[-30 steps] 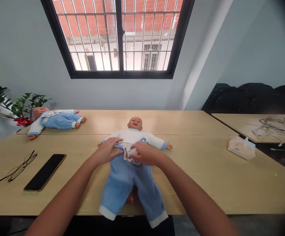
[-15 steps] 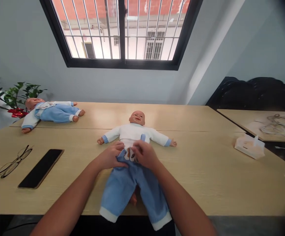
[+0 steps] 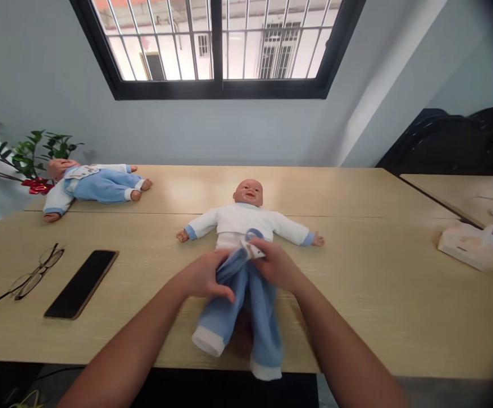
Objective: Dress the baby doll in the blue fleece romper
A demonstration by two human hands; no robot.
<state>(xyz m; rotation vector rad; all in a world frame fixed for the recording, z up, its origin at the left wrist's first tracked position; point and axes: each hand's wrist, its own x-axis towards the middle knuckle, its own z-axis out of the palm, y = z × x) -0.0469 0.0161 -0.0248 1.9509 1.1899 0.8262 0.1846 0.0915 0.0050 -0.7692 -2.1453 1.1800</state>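
Observation:
A baby doll (image 3: pixel 246 218) lies face up on the table, its head away from me and its arms spread out. It wears a white top with blue cuffs. Over its lower body I hold a pair of blue overalls (image 3: pixel 266 311) with white leg hems and a printed bib. My left hand (image 3: pixel 206 275) grips the waist side of the overalls, thumb in front. At the bib and its blue strap, my right hand (image 3: pixel 278 265) pinches the cloth. Both trouser legs hang towards me, and the doll's legs are mostly hidden behind them.
A second doll (image 3: pixel 102 184) in blue and white lies at the back left beside a plant (image 3: pixel 29 153). Eyeglasses (image 3: pixel 32 275) and a black phone (image 3: pixel 83 283) rest on the left. A tissue pack (image 3: pixel 470 246) sits at the right table edge.
The overalls have been lifted and bunched narrower, their legs swinging closer together. My right hand has drawn the bib up and to the right. The view has tilted down slightly.

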